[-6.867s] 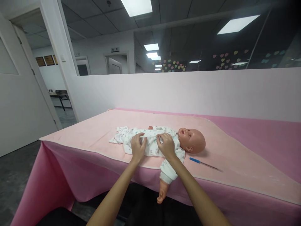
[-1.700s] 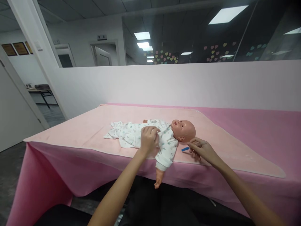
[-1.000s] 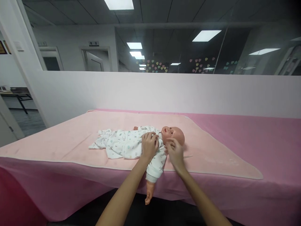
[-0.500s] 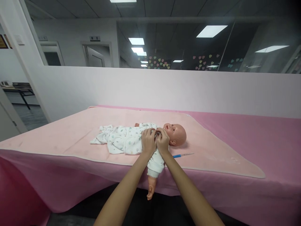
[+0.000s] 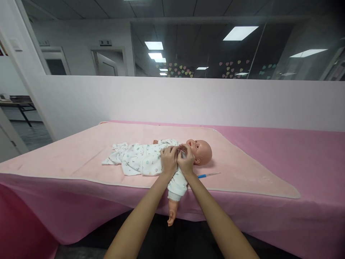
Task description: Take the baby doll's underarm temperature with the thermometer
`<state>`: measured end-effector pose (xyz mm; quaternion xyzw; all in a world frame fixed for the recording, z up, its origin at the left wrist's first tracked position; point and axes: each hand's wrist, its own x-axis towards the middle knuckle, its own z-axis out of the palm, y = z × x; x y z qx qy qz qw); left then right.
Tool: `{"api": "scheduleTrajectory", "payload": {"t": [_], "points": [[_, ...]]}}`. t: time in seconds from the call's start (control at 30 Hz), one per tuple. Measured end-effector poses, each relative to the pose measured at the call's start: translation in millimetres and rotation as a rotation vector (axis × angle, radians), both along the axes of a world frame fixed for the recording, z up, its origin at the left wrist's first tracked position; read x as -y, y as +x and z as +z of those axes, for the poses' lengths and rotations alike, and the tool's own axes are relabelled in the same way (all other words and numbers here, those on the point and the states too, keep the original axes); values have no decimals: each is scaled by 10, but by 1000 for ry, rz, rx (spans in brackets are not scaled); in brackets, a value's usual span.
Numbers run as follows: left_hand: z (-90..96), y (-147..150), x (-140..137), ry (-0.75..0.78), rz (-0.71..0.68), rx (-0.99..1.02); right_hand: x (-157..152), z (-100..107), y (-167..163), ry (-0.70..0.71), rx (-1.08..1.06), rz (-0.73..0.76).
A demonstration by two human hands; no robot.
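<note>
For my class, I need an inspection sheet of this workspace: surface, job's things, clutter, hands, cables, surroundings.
Surface: pink cloth with a paler peach mat spread over it.
Job's things: doll on its back, head at picture right, wearing a white patterned outfit; its near forearm hangs past the near edge.
Clutter: slim blue-handled tool lying on the mat, near the doll's head.
Hands: left hand and right hand together at the outfit's upper front, fingers bent; grip on the fabric unclear.
Cables: nothing seen.
Surroundings: white wall behind, windowed above, with heart-shaped decorations.
</note>
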<state>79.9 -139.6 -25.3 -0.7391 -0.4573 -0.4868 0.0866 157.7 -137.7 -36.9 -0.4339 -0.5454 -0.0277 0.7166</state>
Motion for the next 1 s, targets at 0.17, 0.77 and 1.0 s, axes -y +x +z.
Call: {"api": "scheduleTrajectory", "payload": {"t": [0.17,0.77,1.0], "points": [[11,-9,0,13,-30,21,-11,7,8,8,33,12],[-15,-8,-65,45,-24,164,-100,-13,37,-8,235,24],[-32,-5,-101,71,-32,209,-105,-1,38,-21,265,12]]}}
